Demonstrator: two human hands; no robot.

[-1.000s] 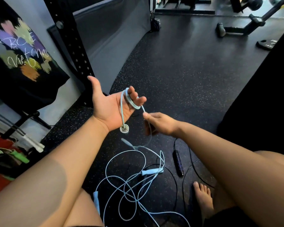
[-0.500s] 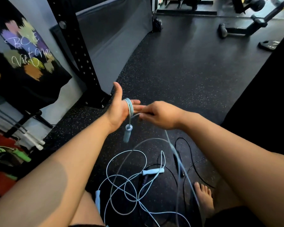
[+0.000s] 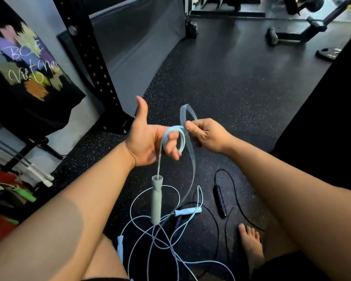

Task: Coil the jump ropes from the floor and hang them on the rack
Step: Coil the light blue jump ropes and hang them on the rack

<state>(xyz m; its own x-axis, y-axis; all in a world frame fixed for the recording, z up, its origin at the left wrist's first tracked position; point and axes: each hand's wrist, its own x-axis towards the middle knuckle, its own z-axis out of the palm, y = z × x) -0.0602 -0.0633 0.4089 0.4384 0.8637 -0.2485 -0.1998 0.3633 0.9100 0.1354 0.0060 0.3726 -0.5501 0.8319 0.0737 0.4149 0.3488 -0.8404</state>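
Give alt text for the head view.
The left grip has pale blue jump rope looped round its fingers, a handle dangling below; the right grip pinches a raised loop. More blue rope and a black rope lie on the floor.

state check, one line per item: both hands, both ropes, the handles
left hand: thumb up, fingers curled, rope loops wound round them
right hand: pinches the rope beside the loops
light blue jump rope: partly coiled on the left fingers, rest tangled on the floor
dangling handle: hangs on its strand below the left hand
floor handle: lies in the tangle
black jump rope: uncoiled, on the floor
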